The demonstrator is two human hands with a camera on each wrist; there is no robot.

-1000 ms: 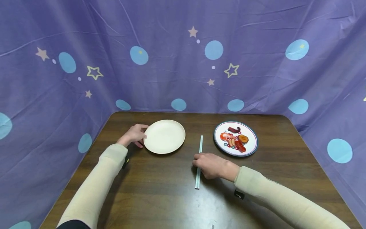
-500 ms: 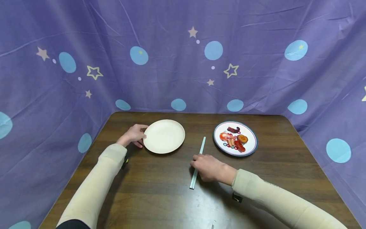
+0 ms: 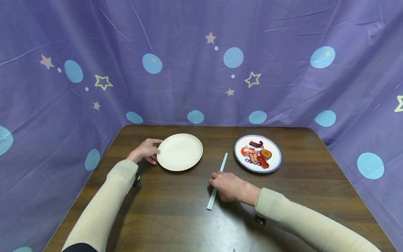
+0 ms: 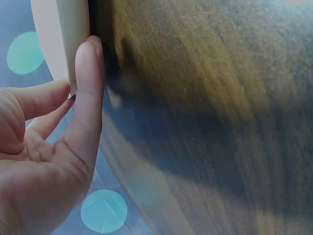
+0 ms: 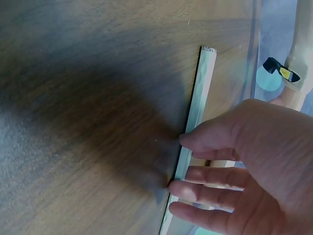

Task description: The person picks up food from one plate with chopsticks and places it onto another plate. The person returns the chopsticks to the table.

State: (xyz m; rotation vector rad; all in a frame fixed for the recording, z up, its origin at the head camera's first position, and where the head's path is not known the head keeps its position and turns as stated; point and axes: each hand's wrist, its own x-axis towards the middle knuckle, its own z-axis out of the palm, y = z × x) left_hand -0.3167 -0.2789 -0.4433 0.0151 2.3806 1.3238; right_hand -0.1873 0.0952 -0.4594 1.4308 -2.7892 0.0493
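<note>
My left hand (image 3: 146, 149) pinches the left rim of a plain cream plate (image 3: 180, 152); the left wrist view shows the thumb and fingers around the plate's edge (image 4: 71, 29). Near the table's middle, my right hand (image 3: 231, 187) grips a pair of pale green chopsticks (image 3: 212, 200) partway along, its knuckles hiding that stretch. Both ends stick out, and they slant from far right to near left. Seen from the right wrist, the thumb and fingertips cross the chopsticks (image 5: 198, 107), close over the wood.
Right of the chopsticks stands a white plate with a blue rim (image 3: 274, 163), bearing several food pieces, among them a shrimp (image 3: 247, 151) and a brown round slice (image 3: 266, 154). The brown wooden table (image 3: 176, 224) ends at a purple curtain (image 3: 189, 87) behind and at the sides.
The chopsticks have turned clockwise under my right hand, the far end swinging right and the near end left. My right hand has shifted slightly left; my left hand keeps its hold on the plate.
</note>
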